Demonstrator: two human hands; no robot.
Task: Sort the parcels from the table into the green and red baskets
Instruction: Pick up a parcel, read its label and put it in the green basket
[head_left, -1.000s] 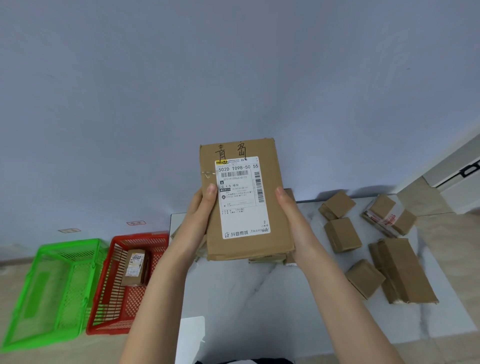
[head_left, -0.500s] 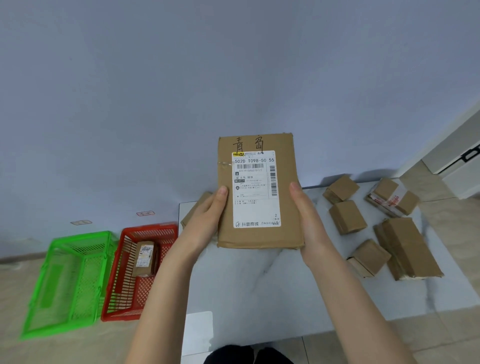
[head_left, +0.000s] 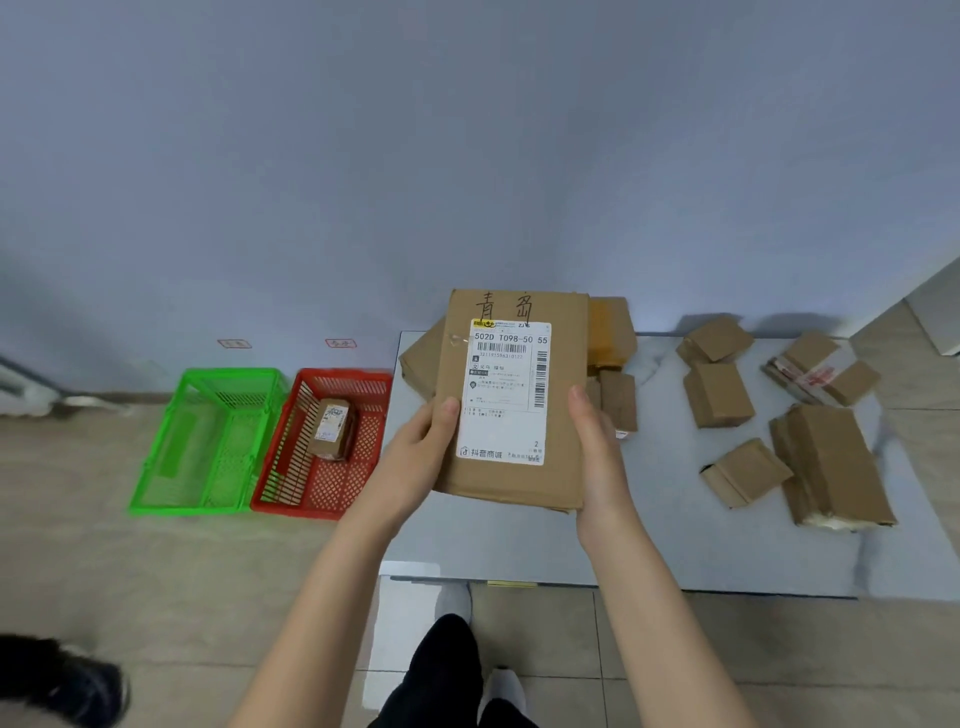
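A person looks down at their two bare arms reaching forward over a pale marble-patterned table (head_left: 649, 530). Both hands hold one flat brown cardboard parcel (head_left: 566, 410) above the table's left part. It faces up and carries a white shipping label with barcodes, with handwritten black characters near its far edge. The left hand (head_left: 415, 457) grips the parcel's left edge, thumb lying on top beside the label. The right hand (head_left: 597, 457) grips the right edge, thumb along the top face and the other fingers hidden underneath.

On the tiled floor to the left of the table stand two plastic mesh baskets, touching side by side. The bright green plastic basket (head_left: 156, 467), farther left, shows only its own mesh floor. The red plastic basket (head_left: 291, 467), just beside the table's edge, holds one small brown cardboard box with a white label (head_left: 332, 428), lying near the basket's middle.

More brown cardboard boxes lie on the table: a few partly hidden behind the held parcel (head_left: 613, 332), and a loose cluster on the right side (head_left: 719, 395), including a long flat one near the right edge (head_left: 831, 462).
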